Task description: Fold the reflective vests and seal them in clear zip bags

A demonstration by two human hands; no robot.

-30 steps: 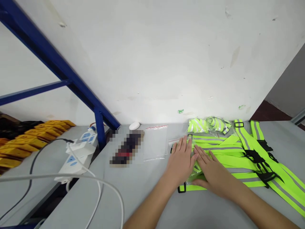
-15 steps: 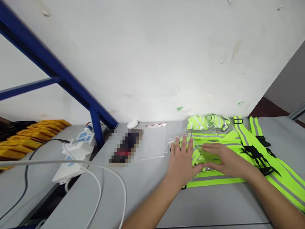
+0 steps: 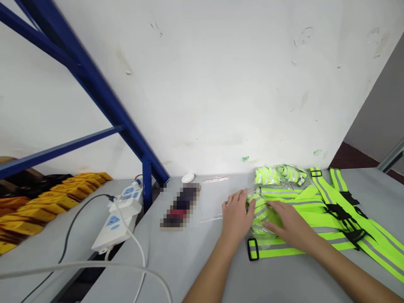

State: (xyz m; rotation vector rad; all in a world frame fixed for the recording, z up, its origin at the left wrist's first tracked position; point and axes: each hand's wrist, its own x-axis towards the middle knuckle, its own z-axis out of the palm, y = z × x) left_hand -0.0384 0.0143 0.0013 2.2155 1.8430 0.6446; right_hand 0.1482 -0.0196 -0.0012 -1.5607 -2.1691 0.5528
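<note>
A clear plastic bag [image 3: 260, 212] with a rolled fluorescent yellow-green reflective strap inside lies between my hands, on top of loose straps. My left hand [image 3: 236, 214] has its fingers curled at the bag's left edge, with the thumb over the bag. On the right side, my right hand [image 3: 288, 221] rests against the bag with fingers stretched and thumb apart. Under and beyond it spread flat reflective straps [image 3: 328, 219] with black buckles [image 3: 342, 212]. Two packed strap bundles [image 3: 267, 176] lie near the wall. An empty zip bag [image 3: 213, 202] is left of my left hand.
A pixelated phone-like object [image 3: 179, 208] and a white oval object [image 3: 188, 178] lie left on the grey table [image 3: 195, 256]. Further left are a blue metal frame [image 3: 147, 176], power strips [image 3: 113, 227], a white cable [image 3: 140, 248] and yellow items [image 3: 57, 195]. A white wall [image 3: 221, 84] stands behind.
My left hand's fingers, spread flat over the bag before, are now curled at its edge. The bag's red-lined top no longer shows clearly. My view has shifted, so things sit lower in it.
</note>
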